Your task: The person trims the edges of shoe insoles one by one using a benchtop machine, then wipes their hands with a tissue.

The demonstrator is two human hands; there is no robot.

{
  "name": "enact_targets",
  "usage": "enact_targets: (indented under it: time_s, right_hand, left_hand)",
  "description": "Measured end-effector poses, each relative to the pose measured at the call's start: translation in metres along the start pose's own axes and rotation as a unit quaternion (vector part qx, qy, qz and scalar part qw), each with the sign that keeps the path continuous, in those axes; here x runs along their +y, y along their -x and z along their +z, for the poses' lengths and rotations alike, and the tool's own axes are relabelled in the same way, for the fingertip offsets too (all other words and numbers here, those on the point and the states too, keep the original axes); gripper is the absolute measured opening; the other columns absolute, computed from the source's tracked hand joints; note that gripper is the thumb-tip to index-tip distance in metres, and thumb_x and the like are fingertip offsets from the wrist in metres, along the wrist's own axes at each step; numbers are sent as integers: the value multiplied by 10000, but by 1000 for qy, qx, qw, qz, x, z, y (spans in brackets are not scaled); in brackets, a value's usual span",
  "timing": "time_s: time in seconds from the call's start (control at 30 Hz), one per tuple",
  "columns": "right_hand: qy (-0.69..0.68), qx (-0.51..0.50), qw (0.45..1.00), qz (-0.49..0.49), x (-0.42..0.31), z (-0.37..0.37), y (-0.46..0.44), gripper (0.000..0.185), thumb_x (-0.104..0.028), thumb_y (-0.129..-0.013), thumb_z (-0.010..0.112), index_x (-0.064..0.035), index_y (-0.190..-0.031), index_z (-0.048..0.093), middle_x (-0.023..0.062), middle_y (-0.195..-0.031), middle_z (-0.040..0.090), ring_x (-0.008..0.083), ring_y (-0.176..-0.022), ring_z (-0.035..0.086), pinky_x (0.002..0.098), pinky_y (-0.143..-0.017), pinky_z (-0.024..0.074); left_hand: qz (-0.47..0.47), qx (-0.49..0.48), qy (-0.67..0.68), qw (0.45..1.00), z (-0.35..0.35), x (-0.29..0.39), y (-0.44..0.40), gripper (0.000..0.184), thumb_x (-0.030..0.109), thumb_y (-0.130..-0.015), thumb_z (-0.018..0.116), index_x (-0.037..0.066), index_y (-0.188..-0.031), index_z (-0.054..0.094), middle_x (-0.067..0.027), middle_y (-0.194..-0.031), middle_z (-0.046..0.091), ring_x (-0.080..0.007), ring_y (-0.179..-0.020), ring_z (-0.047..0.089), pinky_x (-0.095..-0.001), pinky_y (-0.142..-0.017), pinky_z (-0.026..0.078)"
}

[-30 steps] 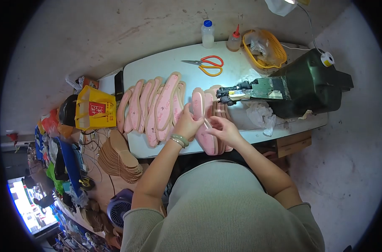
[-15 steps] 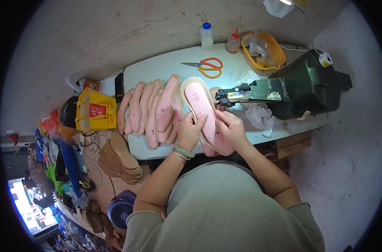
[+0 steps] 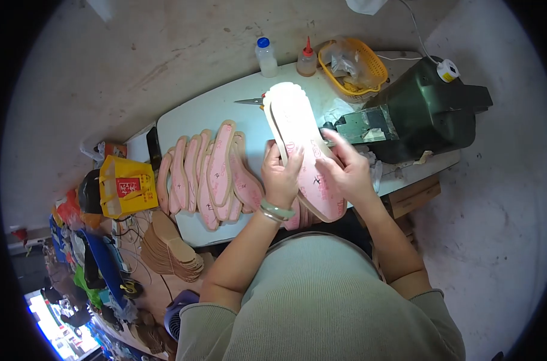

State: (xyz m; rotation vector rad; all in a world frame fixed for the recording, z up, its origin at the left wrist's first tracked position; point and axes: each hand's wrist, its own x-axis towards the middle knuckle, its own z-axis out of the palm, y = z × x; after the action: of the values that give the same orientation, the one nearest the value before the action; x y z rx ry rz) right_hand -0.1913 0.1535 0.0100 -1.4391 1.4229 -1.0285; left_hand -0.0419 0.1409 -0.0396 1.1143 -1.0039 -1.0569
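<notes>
A pink printed insole [image 3: 318, 186] with a beige, scallop-edged border is lifted above the table, its toe end bright under the lamp. My left hand [image 3: 280, 177] is closed on its left edge, thumb on the pink face and fingers partly hidden. At the opposite edge, my right hand [image 3: 351, 171] grips it with the thumb on top; the index finger stretches away and the other fingers are hidden. Left of my hands lies an overlapping spread of pink insoles [image 3: 216, 174]. More insoles show partly beneath the held one.
A green machine [image 3: 430, 114] stands at right, its arm reaching toward my right hand. Scissors [image 3: 249, 101], a blue-capped bottle [image 3: 266, 60], a red-tipped bottle [image 3: 307, 61] and a yellow basket [image 3: 378, 72] lie behind. Brown insoles [image 3: 168, 253] are stacked left, below a yellow bag [image 3: 129, 186].
The held insole has risen and tilted into the lamp light, now covering the scissors' handles. My right hand's index finger has stretched out. The whole view has shifted a little.
</notes>
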Motion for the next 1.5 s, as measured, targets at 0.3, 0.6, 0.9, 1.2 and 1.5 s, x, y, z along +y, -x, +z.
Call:
enact_targets:
  time_s: [0.3, 0.6, 0.9, 1.2, 1.5]
  right_hand:
    - [-264, -217, 926, 160, 25, 14, 6, 414, -149, -910, 635, 31, -1270, 539, 111, -1101, 661, 137, -960, 631, 299, -848, 508]
    - [320, -22, 933, -160, 12, 38, 19, 519, -284, -888, 641, -58, -1338, 515, 121, -773, 542, 284, -591, 605, 377, -514, 495]
    - [167, 29, 980, -108, 34, -6, -6, 328, -251, -831, 721, -79, -1109, 704, 64, -751, 608, 191, -603, 588, 321, -555, 479]
    - [-434, -235, 836, 239, 70, -2, 51, 306, -223, -969, 501, 45, -1043, 630, 103, -849, 676, 158, -731, 648, 262, -731, 509]
    - [-427, -95, 869, 231, 57, 31, 18, 205, -192, -934, 581, -8, -1019, 615, 64, -819, 652, 101, -648, 598, 245, -577, 483]
  left_hand:
    - [-83, -130, -20, 988, -23, 11, 18, 227, 182, -934, 630, -10, -1053, 656, -56, -893, 700, -81, -814, 618, -262, -715, 512]
    - [-166, 12, 26, 986, -19, 1, 16, 196, 155, -930, 616, 0, -1032, 678, -109, -1086, 642, -119, -928, 602, -263, -778, 490]
    - [31, 27, -271, 962, 15, -26, -11, 302, 258, -859, 656, 28, -1049, 708, -191, -1265, 525, -309, -1166, 476, -398, -1025, 351]
    - [-39, 11, -160, 986, 6, -35, -53, 264, 243, -871, 649, 15, -982, 721, -165, -1172, 563, -294, -1083, 532, -376, -955, 408]
    - [245, -69, -467, 847, -11, -12, -103, 587, 360, -862, 643, -58, -1240, 478, -271, -1307, 450, -413, -1233, 415, -459, -1055, 317]
